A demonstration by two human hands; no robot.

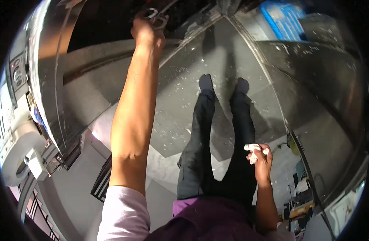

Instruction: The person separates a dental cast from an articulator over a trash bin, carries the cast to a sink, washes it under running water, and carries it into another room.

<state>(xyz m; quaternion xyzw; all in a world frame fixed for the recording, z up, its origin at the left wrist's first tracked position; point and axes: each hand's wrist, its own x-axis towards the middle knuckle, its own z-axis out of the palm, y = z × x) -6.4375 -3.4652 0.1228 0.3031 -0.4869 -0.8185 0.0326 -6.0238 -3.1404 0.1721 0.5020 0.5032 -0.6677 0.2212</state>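
Note:
My left arm stretches far forward, and my left hand (146,33) is closed at the dark upper edge. In its fingers are pale, ring-shaped loops (157,20), which look like a looped handle; a thin rod or edge runs from there toward the upper right. Shadow hides what the loops belong to. Low on the right, beside my leg, my right hand (263,162) is closed round a crumpled white cloth or tissue (253,152). Parts of the white wad stick out between the fingers.
Small white bits lie scattered on the grey floor (172,120) around my feet (206,83). Dark, glossy panels (317,92) flank me on the right. A blue ribbed object (282,20) stands at the upper right. A rounded white machine (22,150) is at the left.

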